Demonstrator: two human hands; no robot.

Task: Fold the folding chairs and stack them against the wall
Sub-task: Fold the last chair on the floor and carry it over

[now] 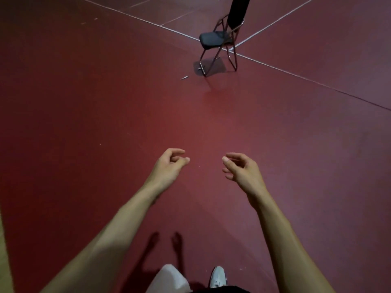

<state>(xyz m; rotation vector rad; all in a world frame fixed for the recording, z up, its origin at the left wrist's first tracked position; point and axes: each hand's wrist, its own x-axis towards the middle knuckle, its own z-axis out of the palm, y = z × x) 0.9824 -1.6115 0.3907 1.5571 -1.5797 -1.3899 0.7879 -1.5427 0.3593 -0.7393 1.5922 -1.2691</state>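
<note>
Dim light pools mid-frame on the dark red matte floor (203, 127), fading to near black at the left corners. My bare forearms (118, 220) cast soft shadows (156, 242) on it; detail is soft throughout.

Head-worn view, forward and down

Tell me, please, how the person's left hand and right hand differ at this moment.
The left hand is curled tighter, thumb nearly meeting forefinger; the right hand is looser, with gaps between its fingers. The left hand's fingers point right, the right hand's point left. Both are empty, held out over the red floor, well short of the unfolded chair.
</note>
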